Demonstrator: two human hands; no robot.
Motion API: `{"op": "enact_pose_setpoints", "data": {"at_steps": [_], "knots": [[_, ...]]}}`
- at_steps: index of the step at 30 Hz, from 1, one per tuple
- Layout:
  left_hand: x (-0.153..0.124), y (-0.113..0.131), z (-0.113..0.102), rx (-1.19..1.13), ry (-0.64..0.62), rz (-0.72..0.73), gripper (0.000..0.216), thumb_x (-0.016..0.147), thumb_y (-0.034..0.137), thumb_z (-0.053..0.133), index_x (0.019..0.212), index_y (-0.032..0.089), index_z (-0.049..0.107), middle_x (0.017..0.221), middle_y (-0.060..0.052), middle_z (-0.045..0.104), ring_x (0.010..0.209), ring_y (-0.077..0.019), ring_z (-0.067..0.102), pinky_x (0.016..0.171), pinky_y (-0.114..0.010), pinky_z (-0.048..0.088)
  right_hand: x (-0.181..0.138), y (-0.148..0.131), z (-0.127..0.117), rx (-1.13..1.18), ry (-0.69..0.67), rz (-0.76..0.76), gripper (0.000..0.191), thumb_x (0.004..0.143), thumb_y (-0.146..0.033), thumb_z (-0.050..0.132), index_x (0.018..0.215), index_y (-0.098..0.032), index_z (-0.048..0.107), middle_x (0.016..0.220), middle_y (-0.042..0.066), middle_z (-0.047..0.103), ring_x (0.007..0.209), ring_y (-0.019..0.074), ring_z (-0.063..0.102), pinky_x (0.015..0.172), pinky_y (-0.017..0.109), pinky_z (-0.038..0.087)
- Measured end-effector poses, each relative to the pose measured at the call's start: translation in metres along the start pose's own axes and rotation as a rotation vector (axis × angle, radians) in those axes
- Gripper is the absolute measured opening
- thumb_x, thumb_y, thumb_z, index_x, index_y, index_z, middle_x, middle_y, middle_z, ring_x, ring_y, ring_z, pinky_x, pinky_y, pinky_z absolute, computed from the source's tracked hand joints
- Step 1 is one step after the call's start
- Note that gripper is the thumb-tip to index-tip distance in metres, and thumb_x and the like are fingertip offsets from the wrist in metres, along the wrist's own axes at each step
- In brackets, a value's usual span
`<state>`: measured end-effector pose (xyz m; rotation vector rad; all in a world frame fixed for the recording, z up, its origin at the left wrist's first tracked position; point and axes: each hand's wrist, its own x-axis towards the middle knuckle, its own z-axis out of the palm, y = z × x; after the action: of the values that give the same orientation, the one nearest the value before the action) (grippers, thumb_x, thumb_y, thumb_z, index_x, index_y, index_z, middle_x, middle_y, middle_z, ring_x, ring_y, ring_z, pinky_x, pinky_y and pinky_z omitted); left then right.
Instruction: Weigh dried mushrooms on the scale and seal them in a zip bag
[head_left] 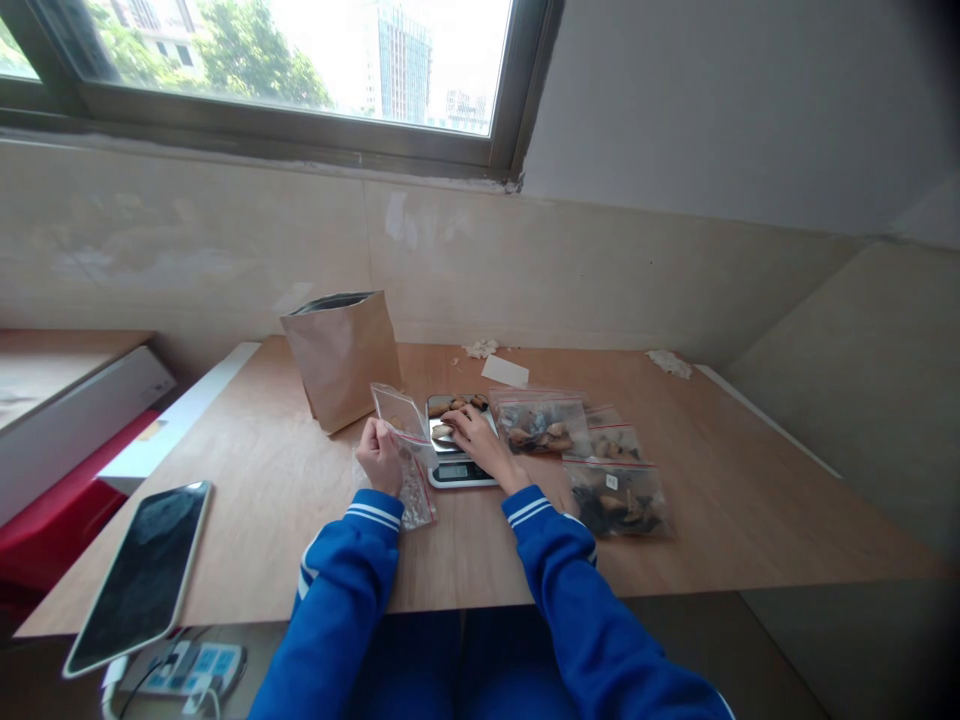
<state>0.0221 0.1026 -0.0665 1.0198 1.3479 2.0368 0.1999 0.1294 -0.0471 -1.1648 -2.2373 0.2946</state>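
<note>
"What's the left hand [380,457] doing?"

"It's closed in a fist on a clear bag [400,408], just left of the scale [451,472]."

"And the right hand [474,435]?"

"Over the scale's pan, fingers bent down among the brown pieces [459,402]. I can't tell whether they pinch one."

"So where are those pieces?"

"On the pan, mostly along its far side, around the middle of the tabletop [277,540]."

"Anything right of the scale?"

"Filled bags [619,500] with red seal lines, overlapping, the nearest one toward the front edge."

"And further off?"

"A brown paper bag [345,360] stands open-topped left of the scale, toward the back edge. A white card [505,370] lies near that edge; a phone [142,570] juts past the front left corner."
</note>
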Motion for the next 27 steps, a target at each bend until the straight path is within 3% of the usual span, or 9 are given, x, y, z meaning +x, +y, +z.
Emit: {"op": "enact_pose_setpoints", "data": {"at_steps": [7,13,15,17,20,23,27], "knots": [[-0.001,0.003,0.000,0.057,-0.018,0.007,0.036,0.089,0.042,0.045,0.061,0.022,0.035,0.049,0.006,0.035,0.045,-0.0096,0.033,0.044,-0.022,0.030,-0.001,-0.005,-0.002,0.128,0.009,0.079,0.025,0.097,-0.020,0.041,0.114,-0.020,0.059,0.109,0.008,0.057,0.099,0.0166,0.061,0.092,0.032,0.048],[0.000,-0.001,-0.001,0.041,-0.034,0.006,0.037,0.090,0.043,0.045,0.060,0.022,0.036,0.049,0.006,0.035,0.044,-0.0097,0.032,0.045,-0.023,0.029,0.020,-0.035,-0.018,0.515,0.265,0.214,0.028,0.094,-0.030,0.047,0.113,-0.017,0.063,0.103,0.008,0.068,0.096,0.0175,0.063,0.089,0.031,0.050],[0.000,-0.002,-0.001,0.031,-0.046,0.020,0.037,0.090,0.042,0.045,0.060,0.022,0.036,0.049,0.007,0.035,0.045,-0.0097,0.031,0.045,-0.023,0.029,0.033,-0.054,-0.029,0.673,0.238,0.258,0.031,0.092,-0.033,0.049,0.115,-0.018,0.063,0.098,0.006,0.070,0.084,0.0151,0.064,0.078,0.028,0.052],[-0.001,-0.002,-0.002,0.042,-0.053,0.047,0.037,0.090,0.040,0.046,0.059,0.022,0.036,0.050,0.007,0.036,0.046,-0.0097,0.032,0.046,-0.023,0.029,0.047,-0.071,-0.039,0.752,0.127,0.258,0.029,0.089,-0.032,0.054,0.113,-0.018,0.065,0.099,0.006,0.071,0.079,0.0135,0.063,0.073,0.026,0.052],[-0.002,0.001,-0.002,0.074,-0.056,0.070,0.037,0.090,0.039,0.046,0.059,0.021,0.037,0.050,0.006,0.036,0.047,-0.0098,0.034,0.047,-0.023,0.029,0.063,-0.089,-0.047,0.669,-0.012,0.229,0.027,0.083,-0.023,0.063,0.110,-0.018,0.066,0.100,0.005,0.071,0.086,0.0139,0.064,0.080,0.028,0.052],[-0.003,0.003,-0.002,0.075,-0.056,0.067,0.037,0.090,0.039,0.046,0.059,0.021,0.037,0.050,0.007,0.035,0.047,-0.0097,0.033,0.047,-0.023,0.029,0.069,-0.098,-0.045,0.503,-0.055,0.244,0.031,0.081,-0.023,0.066,0.112,-0.019,0.064,0.097,0.005,0.071,0.084,0.0147,0.064,0.081,0.030,0.051],[-0.002,0.003,-0.002,0.048,-0.046,0.045,0.038,0.091,0.041,0.045,0.060,0.021,0.038,0.051,0.006,0.036,0.047,-0.0096,0.033,0.048,-0.023,0.030,0.059,-0.101,-0.047,0.449,0.074,0.201,0.026,0.088,-0.027,0.056,0.112,-0.020,0.064,0.110,0.006,0.068,0.077,0.0125,0.062,0.076,0.028,0.051]]}}
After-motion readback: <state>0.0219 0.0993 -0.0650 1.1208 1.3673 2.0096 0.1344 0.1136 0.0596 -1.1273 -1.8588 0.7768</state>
